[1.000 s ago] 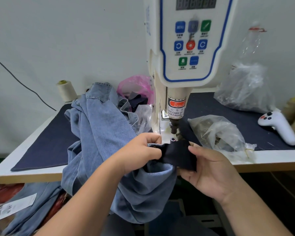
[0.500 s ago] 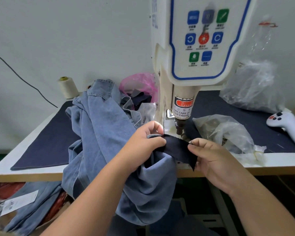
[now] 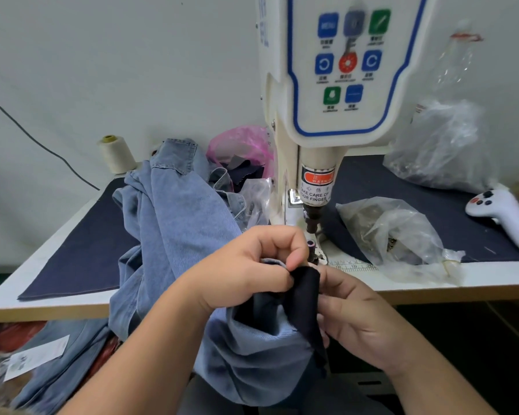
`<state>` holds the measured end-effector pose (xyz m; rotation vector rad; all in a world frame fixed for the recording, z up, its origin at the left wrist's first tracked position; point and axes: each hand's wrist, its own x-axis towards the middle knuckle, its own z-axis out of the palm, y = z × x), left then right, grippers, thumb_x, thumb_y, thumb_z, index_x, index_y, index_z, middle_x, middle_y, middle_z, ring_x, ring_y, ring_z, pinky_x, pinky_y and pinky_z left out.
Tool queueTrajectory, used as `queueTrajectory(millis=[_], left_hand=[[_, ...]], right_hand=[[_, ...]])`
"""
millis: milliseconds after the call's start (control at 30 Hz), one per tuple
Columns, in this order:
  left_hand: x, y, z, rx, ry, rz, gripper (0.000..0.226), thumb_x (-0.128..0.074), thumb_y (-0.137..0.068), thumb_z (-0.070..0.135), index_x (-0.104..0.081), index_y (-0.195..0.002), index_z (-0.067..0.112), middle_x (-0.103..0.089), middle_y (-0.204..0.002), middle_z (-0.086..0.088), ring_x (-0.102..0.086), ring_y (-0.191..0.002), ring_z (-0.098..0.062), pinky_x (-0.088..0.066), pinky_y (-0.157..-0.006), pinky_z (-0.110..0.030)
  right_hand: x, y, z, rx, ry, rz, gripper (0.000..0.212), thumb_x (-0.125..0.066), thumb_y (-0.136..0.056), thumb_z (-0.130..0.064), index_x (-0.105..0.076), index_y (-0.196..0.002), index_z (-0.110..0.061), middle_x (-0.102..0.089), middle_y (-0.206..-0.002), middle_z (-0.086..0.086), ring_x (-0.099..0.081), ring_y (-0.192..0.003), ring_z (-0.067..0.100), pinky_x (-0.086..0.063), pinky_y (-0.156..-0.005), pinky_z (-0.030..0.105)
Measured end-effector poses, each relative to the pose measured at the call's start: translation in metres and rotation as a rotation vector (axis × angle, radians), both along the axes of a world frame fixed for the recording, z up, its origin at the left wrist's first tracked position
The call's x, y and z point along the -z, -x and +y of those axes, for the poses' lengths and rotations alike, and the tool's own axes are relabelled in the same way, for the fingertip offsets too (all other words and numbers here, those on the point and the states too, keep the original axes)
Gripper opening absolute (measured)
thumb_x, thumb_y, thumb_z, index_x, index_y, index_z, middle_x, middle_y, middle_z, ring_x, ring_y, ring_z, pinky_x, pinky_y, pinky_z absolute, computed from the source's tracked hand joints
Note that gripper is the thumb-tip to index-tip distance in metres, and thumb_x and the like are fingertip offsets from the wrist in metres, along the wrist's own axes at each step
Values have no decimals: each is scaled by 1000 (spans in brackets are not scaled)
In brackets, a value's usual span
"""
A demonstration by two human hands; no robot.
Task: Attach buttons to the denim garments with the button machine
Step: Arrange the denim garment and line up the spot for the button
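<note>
Garment: light-blue denim garment [image 3: 174, 235] with dark cloth piece [image 3: 307, 298], draping off table [image 3: 432, 283].
Hands: left hand [image 3: 252, 274] and right hand [image 3: 357, 319] both pinching the dark piece.
Surroundings: button machine [image 3: 336, 115] standing just behind; clear bag [image 3: 393, 232] lying beside.

Garment workshop: button machine [image 3: 336, 85], denim pile [image 3: 174, 223], thread cone [image 3: 116, 154].

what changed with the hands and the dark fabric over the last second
The dark fabric piece, held stretched flat under the machine head a second ago, is now pulled back toward the person and hangs bunched between both hands. The left hand and right hand have drawn close together, both still pinching it. The light denim garment, plastic bags and white controller stayed put.
</note>
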<state>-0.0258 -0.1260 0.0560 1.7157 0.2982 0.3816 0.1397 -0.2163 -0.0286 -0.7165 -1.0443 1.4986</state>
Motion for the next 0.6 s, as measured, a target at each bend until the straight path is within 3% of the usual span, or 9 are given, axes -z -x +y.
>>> queueTrajectory(millis=[67, 200, 300, 367, 467, 600], left_hand=[[-4, 1, -2, 14, -22, 40, 34, -47, -73, -9, -53, -68, 24, -39, -65, -11, -27, -58, -21, -20, -54, -33], [-9, 5, -3, -40, -160, 152, 28, -49, -74, -4, -52, -70, 23, -42, -64, -3, -29, -54, -17, -25, -51, -26], [-11, 5, -4, -70, -190, 182, 26, -48, -72, -1, -51, -69, 25, -40, -61, 2, -28, -54, -15, -26, -49, -24], [-11, 4, -5, -69, -228, 199, 25, -47, -71, 1, -52, -70, 26, -41, -62, 0, -31, -56, -16, -28, -50, -26], [-12, 2, -5, -61, -307, 219, 26, -47, -71, 5, -57, -73, 29, -46, -68, -9, -36, -61, -21, -32, -56, -31], [-12, 4, -3, -96, -325, 232, 24, -47, -69, 7, -57, -73, 29, -47, -69, -7, -35, -61, -21, -31, -55, -31]], right_hand=[[-2, 0, 0, -41, -37, -10, 42, -78, -83, -26, -52, -101, 0, -69, -83, 0, -57, -59, 13, -45, -50, 22], [4, 0, -5, -35, 27, -3, 58, -88, -71, -33, -55, -104, 3, -63, -75, 9, -57, -53, 15, -44, -44, 23], [7, -1, -12, -14, 13, 64, 35, -91, -66, -33, -69, -87, -15, -64, -72, 5, -56, -51, 15, -44, -44, 24], [2, 0, -13, -30, -31, 95, 26, -89, -70, -29, -68, -81, -18, -63, -72, 4, -55, -52, 15, -44, -45, 23], [-4, -1, -12, -40, -64, 47, 23, -86, -74, -26, -66, -81, -16, -60, -71, 8, -55, -52, 17, -45, -46, 23], [-7, -13, -15, -26, -20, -30, 24, -87, -71, -30, -68, -80, -19, -59, -69, 5, -52, -48, 14, -45, -45, 24]])
